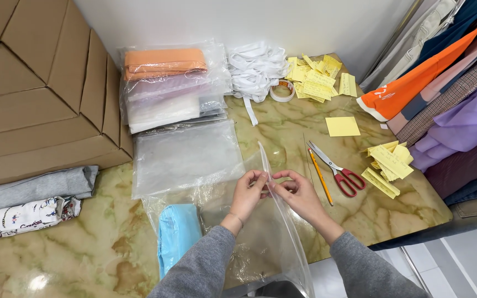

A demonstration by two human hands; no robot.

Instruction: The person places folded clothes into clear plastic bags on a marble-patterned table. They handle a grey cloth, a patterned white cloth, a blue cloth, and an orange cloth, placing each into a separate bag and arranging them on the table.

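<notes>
Both hands meet at the middle of the table, pinching the mouth edge of a large clear plastic zip bag (271, 232). The left hand (248, 194) has its fingers closed on the bag's edge from the left, and the right hand (299, 194) has thumb and fingertips closed on the same edge from the right; the two grips sit just beside each other, almost touching.

The bag's opening strip runs as a long line away from the person, rising from the hands toward the far side of the table at its upper end and trailing down toward the near table edge at its lower end. So the long axis of the strip lies roughly front to back, tilted a little to the right as it nears the person, and both hands hold it about midway along. The bag's body spreads out below and to the left of the grip, lying partly over a folded light blue cloth (178, 234) that sits just left of the left forearm.

To the right of the right hand, near but apart, lie a yellow pencil (320, 175) and red-handled scissors (339, 171), both pointing along the same front-to-back slant on the green-veined marble table top (84, 259).
</notes>
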